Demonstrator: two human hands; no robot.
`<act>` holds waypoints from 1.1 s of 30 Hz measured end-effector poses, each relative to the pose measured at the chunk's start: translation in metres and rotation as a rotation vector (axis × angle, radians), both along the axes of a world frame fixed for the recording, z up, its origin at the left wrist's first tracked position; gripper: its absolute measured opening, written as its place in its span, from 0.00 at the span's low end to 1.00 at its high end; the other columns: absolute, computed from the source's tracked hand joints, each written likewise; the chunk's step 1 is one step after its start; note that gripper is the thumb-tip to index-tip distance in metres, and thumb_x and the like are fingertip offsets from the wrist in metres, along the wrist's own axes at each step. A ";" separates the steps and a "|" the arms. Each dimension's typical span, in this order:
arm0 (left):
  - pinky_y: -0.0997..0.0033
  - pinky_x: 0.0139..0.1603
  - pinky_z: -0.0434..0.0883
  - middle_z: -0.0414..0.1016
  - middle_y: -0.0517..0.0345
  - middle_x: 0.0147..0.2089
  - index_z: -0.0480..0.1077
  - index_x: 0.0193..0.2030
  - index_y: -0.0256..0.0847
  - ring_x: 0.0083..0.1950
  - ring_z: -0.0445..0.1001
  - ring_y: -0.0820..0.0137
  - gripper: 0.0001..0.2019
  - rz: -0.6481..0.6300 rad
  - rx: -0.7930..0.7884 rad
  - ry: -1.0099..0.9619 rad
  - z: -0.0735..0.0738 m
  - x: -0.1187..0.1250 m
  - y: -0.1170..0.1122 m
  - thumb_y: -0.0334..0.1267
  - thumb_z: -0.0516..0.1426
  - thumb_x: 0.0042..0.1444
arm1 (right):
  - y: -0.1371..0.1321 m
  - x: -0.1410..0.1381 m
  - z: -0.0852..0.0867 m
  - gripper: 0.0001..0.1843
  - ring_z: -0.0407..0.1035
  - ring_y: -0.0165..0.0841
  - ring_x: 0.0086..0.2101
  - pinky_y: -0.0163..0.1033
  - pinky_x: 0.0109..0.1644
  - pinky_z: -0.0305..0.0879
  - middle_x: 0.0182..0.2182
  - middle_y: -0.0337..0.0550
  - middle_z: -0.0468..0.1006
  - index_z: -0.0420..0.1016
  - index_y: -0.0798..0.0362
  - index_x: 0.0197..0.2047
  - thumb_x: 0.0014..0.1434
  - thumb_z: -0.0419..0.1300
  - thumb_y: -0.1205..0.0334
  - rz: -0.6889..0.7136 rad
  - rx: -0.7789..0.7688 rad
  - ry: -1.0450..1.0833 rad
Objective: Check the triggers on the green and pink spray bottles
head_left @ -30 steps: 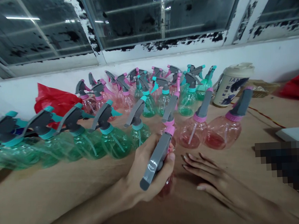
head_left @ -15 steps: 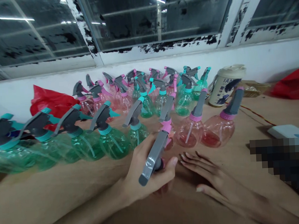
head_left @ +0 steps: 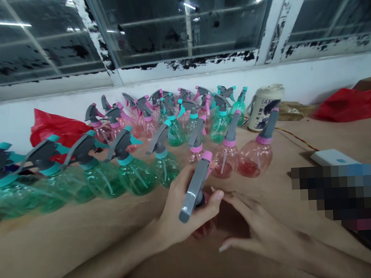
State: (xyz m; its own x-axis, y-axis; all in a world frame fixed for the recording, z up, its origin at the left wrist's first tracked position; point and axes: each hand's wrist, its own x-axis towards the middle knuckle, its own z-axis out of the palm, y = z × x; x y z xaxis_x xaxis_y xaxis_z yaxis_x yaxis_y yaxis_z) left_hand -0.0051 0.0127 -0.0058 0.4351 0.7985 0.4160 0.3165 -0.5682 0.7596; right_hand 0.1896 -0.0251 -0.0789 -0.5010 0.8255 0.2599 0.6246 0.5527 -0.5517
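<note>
A pink spray bottle (head_left: 205, 228) with a grey trigger head stands in front of me, its trigger pointing toward me. My left hand (head_left: 183, 209) is wrapped round its neck, just under the head. To its right, my right hand (head_left: 255, 222) is open, thumb apart from the fingers. Its fingertips reach close to the bottle and my left thumb; whether they touch I cannot tell. Just beyond stand more pink spray bottles (head_left: 255, 160) and, to the left, a row of green spray bottles (head_left: 136, 177).
Behind the front row stand many more pink and green sprayers (head_left: 174, 131). A red plastic bag (head_left: 57, 127) lies at left, another red bag (head_left: 348, 104) at far right. A printed cup (head_left: 264, 108) stands near the wall. A white box (head_left: 332, 158) and a blurred-out patch are at right.
My right hand has moved left toward the held bottle, its thumb spreading away from the fingers. My left hand keeps its hold. The view has shifted slightly right.
</note>
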 end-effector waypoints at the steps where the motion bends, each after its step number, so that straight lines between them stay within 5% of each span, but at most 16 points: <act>1: 0.56 0.52 0.68 0.69 0.55 0.40 0.62 0.47 0.42 0.37 0.72 0.66 0.15 -0.012 -0.020 -0.017 -0.001 0.003 -0.002 0.38 0.56 0.53 | -0.003 -0.003 0.004 0.45 0.62 0.44 0.55 0.51 0.55 0.63 0.57 0.52 0.65 0.48 0.50 0.63 0.49 0.61 0.41 -0.012 -0.007 0.017; 5: 0.58 0.55 0.67 0.69 0.51 0.49 0.60 0.52 0.41 0.50 0.70 0.62 0.20 -0.042 -0.077 -0.055 -0.003 0.022 -0.009 0.39 0.58 0.53 | -0.012 -0.013 0.018 0.43 0.65 0.44 0.50 0.49 0.50 0.66 0.52 0.50 0.70 0.52 0.49 0.60 0.47 0.63 0.41 -0.067 0.006 0.093; 9: 0.56 0.56 0.66 0.68 0.49 0.52 0.58 0.53 0.40 0.52 0.69 0.60 0.25 -0.083 -0.094 -0.049 0.000 0.043 -0.015 0.40 0.60 0.50 | -0.017 -0.010 0.026 0.29 0.68 0.42 0.47 0.47 0.48 0.67 0.46 0.46 0.73 0.61 0.49 0.53 0.49 0.63 0.49 -0.133 0.009 0.143; 15: 0.50 0.62 0.58 0.58 0.46 0.61 0.48 0.61 0.41 0.61 0.59 0.56 0.41 -0.154 -0.092 0.057 -0.005 0.050 -0.019 0.42 0.65 0.43 | -0.021 0.039 0.038 0.26 0.72 0.41 0.39 0.44 0.39 0.70 0.41 0.44 0.75 0.62 0.48 0.52 0.51 0.61 0.54 -0.259 0.038 0.120; 18: 0.52 0.64 0.56 0.53 0.51 0.64 0.46 0.62 0.46 0.64 0.55 0.59 0.36 -0.129 -0.118 0.105 -0.016 0.040 -0.021 0.39 0.61 0.50 | -0.022 0.073 0.045 0.27 0.70 0.45 0.42 0.47 0.42 0.68 0.44 0.47 0.75 0.65 0.48 0.50 0.48 0.63 0.48 -0.474 0.160 0.116; 23: 0.48 0.58 0.62 0.58 0.55 0.60 0.50 0.58 0.54 0.57 0.64 0.60 0.27 -0.046 -0.230 0.233 -0.037 0.025 -0.025 0.36 0.56 0.55 | -0.007 0.124 0.051 0.25 0.71 0.45 0.34 0.49 0.36 0.68 0.36 0.47 0.76 0.65 0.49 0.47 0.50 0.59 0.43 -0.736 0.268 0.122; 33: 0.49 0.52 0.69 0.65 0.55 0.55 0.53 0.55 0.55 0.51 0.70 0.60 0.23 -0.037 -0.128 0.300 -0.053 0.027 -0.028 0.35 0.55 0.55 | 0.068 0.173 0.039 0.30 0.70 0.46 0.41 0.50 0.43 0.65 0.42 0.54 0.75 0.63 0.56 0.52 0.50 0.60 0.48 -0.672 0.286 0.109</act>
